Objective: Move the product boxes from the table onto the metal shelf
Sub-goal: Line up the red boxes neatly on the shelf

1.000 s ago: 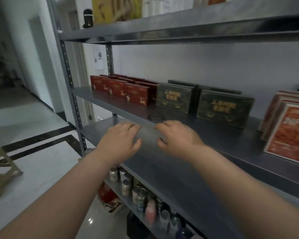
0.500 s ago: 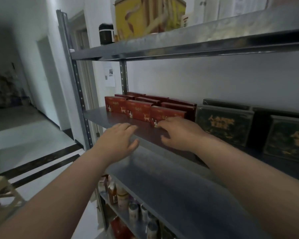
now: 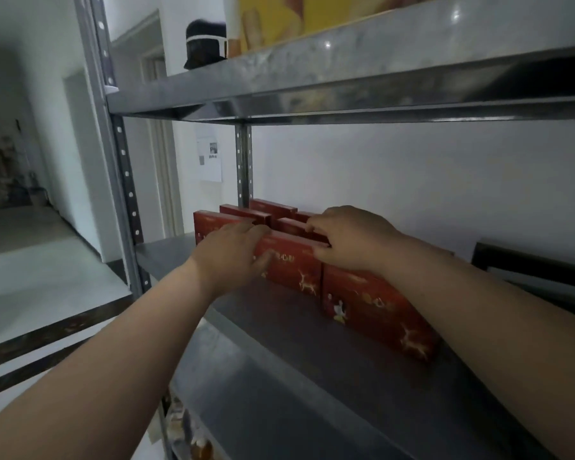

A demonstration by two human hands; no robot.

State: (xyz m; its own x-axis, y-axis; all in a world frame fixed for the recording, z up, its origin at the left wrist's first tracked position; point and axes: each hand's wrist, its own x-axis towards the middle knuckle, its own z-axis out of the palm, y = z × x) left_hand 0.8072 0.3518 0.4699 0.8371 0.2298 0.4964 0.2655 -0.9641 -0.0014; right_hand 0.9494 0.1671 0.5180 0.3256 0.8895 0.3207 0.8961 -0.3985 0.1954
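Lined up red product boxes [image 3: 379, 310] on metal shelf [image 3: 263, 323] already; gripping front box [image 3: 292, 272] with left hand [image 3: 231, 255] and right hand [image 3: 347, 240], probably squaring it. Can't see tabletop.

Gripping an upright red box [image 3: 292, 270] on a grey metal shelf [image 3: 279, 320]: left hand [image 3: 229, 257] at its left end, right hand [image 3: 346, 240] at its top right corner. More red boxes [image 3: 379, 310] just beside and behind.
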